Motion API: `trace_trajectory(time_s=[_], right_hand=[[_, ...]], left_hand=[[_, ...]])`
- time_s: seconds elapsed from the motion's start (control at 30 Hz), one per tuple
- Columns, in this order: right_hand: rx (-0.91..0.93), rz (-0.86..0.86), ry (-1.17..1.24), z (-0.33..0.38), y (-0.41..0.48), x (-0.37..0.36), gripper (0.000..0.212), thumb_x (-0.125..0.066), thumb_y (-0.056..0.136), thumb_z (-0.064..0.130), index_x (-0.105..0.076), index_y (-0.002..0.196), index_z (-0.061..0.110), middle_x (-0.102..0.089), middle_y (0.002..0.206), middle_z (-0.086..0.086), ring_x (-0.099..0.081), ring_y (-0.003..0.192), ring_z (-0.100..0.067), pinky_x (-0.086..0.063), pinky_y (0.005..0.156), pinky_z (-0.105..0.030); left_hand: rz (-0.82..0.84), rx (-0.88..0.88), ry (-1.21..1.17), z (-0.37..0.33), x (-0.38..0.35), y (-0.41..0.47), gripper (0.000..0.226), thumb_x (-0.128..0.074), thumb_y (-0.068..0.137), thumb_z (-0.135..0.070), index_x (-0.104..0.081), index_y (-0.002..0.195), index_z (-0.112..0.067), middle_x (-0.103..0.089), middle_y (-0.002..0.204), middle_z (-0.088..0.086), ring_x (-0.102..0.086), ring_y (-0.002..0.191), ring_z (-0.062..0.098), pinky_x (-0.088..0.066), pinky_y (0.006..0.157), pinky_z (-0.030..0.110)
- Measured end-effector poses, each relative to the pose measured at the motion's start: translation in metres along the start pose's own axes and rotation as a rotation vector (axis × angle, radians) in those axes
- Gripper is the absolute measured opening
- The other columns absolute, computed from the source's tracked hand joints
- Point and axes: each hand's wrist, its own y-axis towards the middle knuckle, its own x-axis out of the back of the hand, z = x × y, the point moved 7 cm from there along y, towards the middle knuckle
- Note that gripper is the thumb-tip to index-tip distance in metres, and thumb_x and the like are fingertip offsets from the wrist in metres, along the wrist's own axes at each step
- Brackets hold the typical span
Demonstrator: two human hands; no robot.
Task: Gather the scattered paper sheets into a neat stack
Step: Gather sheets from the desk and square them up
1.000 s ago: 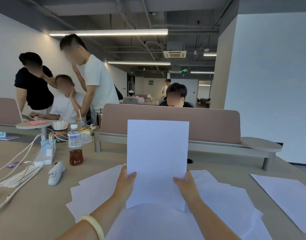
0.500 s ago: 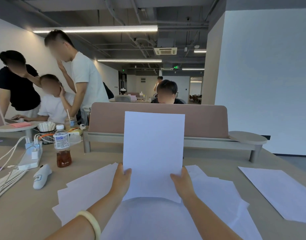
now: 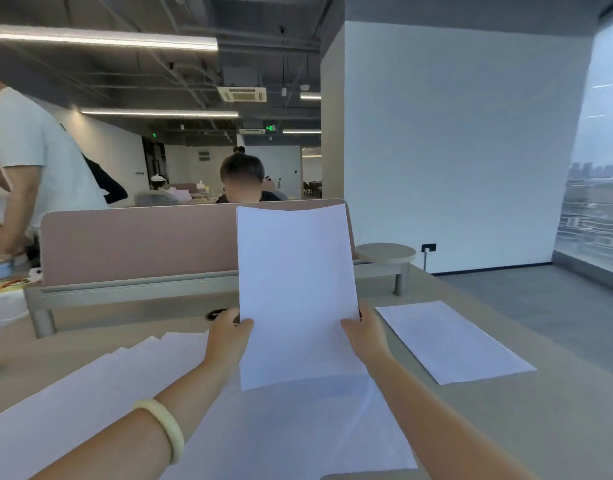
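A blank white upright sheet (image 3: 294, 289) stood with its top edge slightly curled, pinched at its lower side edges by the left hand (image 3: 228, 337) and right hand (image 3: 363, 334). Overlapping loose sheets (image 3: 90, 393) fanned across the table's (image 3: 505, 427) near edge. A single sheet (image 3: 450, 341) lay flat, skewed, apart toward the right edge.

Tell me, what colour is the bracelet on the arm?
Pale creamy yellow; the head view shows the bracelet best.

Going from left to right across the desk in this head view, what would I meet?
First the fanned loose sheets → left hand → upright held paper → right hand → lone flat sheet.
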Motion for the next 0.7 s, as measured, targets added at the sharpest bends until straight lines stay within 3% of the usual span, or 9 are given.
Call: trace_trajectory(time_s=[0.1, 0.23, 0.33, 0.4, 0.47, 0.57, 0.63, 0.7], right_hand=[[0.015, -0.092, -0.052, -0.01, 0.011, 0.056, 0.017, -0.042, 0.081, 0.0, -0.053, 0.092, 0.005, -0.051, 0.079, -0.002, -0.044, 0.07, -0.02, -0.033, 0.053, -0.027], [0.015, -0.188, -0.146, -0.025, 0.023, 0.125, 0.024, -0.042, 0.081, -0.001, -0.05, 0.098, 0.013, -0.052, 0.08, 0.007, -0.049, 0.081, -0.021, -0.035, 0.055, -0.023], [-0.014, -0.253, -0.215, -0.042, 0.035, 0.173, 0.034, -0.041, 0.082, -0.002, -0.05, 0.109, 0.016, -0.055, 0.087, 0.004, -0.052, 0.082, -0.023, -0.037, 0.055, -0.026], [-0.043, -0.295, -0.275, -0.053, 0.045, 0.203, 0.039, -0.041, 0.081, -0.005, -0.052, 0.114, 0.014, -0.056, 0.093, 0.001, -0.053, 0.083, -0.024, -0.039, 0.057, -0.027], [-0.063, -0.31, -0.341, -0.062, 0.055, 0.225, 0.042, -0.04, 0.079, -0.007, -0.056, 0.114, 0.011, -0.057, 0.094, -0.001, -0.053, 0.084, -0.025, -0.04, 0.06, -0.027], [-0.102, -0.305, -0.452, -0.078, 0.069, 0.252, 0.043, -0.04, 0.078, -0.009, -0.06, 0.112, 0.009, -0.06, 0.104, -0.008, -0.05, 0.084, -0.023, -0.037, 0.062, -0.026], [-0.13, -0.305, -0.495, -0.091, 0.08, 0.267, 0.042, -0.04, 0.078, -0.009, -0.062, 0.108, 0.009, -0.06, 0.111, -0.011, -0.05, 0.083, -0.023, -0.036, 0.06, -0.025], [-0.15, -0.3, -0.545, -0.102, 0.09, 0.278, 0.04, -0.04, 0.077, -0.009, -0.064, 0.105, 0.006, -0.06, 0.112, -0.013, -0.051, 0.081, -0.024, -0.036, 0.057, -0.024]], left_hand=[[0.1, -0.011, 0.013, -0.015, -0.054, 0.0, 0.021, -0.042, 0.085, -0.002, -0.032, 0.069, -0.011, -0.029, 0.065, 0.004, -0.026, 0.06, 0.018, -0.018, 0.056, 0.027], [0.231, -0.004, -0.005, -0.028, -0.127, -0.003, 0.02, -0.045, 0.083, 0.001, -0.048, 0.066, -0.008, -0.045, 0.064, 0.002, -0.041, 0.06, 0.02, -0.037, 0.062, 0.029], [0.323, 0.017, -0.05, -0.035, -0.181, -0.005, 0.016, -0.049, 0.084, 0.003, -0.062, 0.094, 0.003, -0.065, 0.087, 0.013, -0.062, 0.076, 0.028, -0.053, 0.063, 0.03], [0.378, 0.051, -0.067, -0.036, -0.216, -0.006, 0.019, -0.053, 0.084, 0.005, -0.062, 0.1, 0.004, -0.067, 0.097, 0.016, -0.066, 0.083, 0.031, -0.058, 0.062, 0.03], [0.435, 0.083, -0.058, -0.036, -0.246, -0.009, 0.012, -0.055, 0.082, 0.006, -0.064, 0.088, 0.0, -0.067, 0.087, 0.014, -0.065, 0.074, 0.029, -0.06, 0.067, 0.034], [0.511, 0.148, -0.052, -0.03, -0.287, -0.012, 0.019, -0.056, 0.079, 0.008, -0.059, 0.065, -0.004, -0.062, 0.065, 0.007, -0.06, 0.058, 0.023, -0.05, 0.047, 0.019], [0.561, 0.196, -0.078, -0.025, -0.311, -0.014, 0.008, -0.058, 0.074, 0.006, -0.061, 0.07, -0.001, -0.063, 0.071, 0.012, -0.063, 0.067, 0.028, -0.051, 0.053, 0.023], [0.581, 0.255, -0.102, -0.019, -0.33, -0.012, 0.012, -0.054, 0.08, 0.01, -0.062, 0.074, 0.002, -0.067, 0.083, 0.015, -0.066, 0.073, 0.03, -0.057, 0.056, 0.029]])
